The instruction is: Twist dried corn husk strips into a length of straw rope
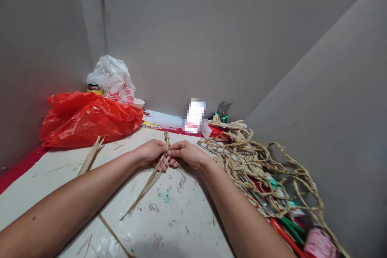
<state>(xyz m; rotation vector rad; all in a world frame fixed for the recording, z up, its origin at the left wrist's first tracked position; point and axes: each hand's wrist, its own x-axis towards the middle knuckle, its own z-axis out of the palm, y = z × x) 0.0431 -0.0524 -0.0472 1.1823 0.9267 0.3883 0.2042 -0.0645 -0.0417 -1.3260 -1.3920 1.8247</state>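
Both hands meet above the middle of the white tabletop. My left hand (pixel 155 154) is closed, thumb and fingers pinching a braided straw cord (pixel 167 139). Its short twisted end points up beyond the fingertips. My right hand (pixel 184 154) pinches the same cord from the other side, the two thumbs nearly touching. Loose straw strands (pixel 140 193) trail from the grip down toward the lower left, ending in a thin tip over the table. Wider dry straw leaves (pixel 90 155) lie partly behind my left forearm.
A red plastic bag (pixel 90 121) rests at the back left, before a white plastic bag (pixel 111 74). A pile of braided straw rope (pixel 242 153) spreads along the right side. Pruning shears (pixel 223 111) and a blurred-out upright object (pixel 194 117) are by the wall (pixel 181 40).
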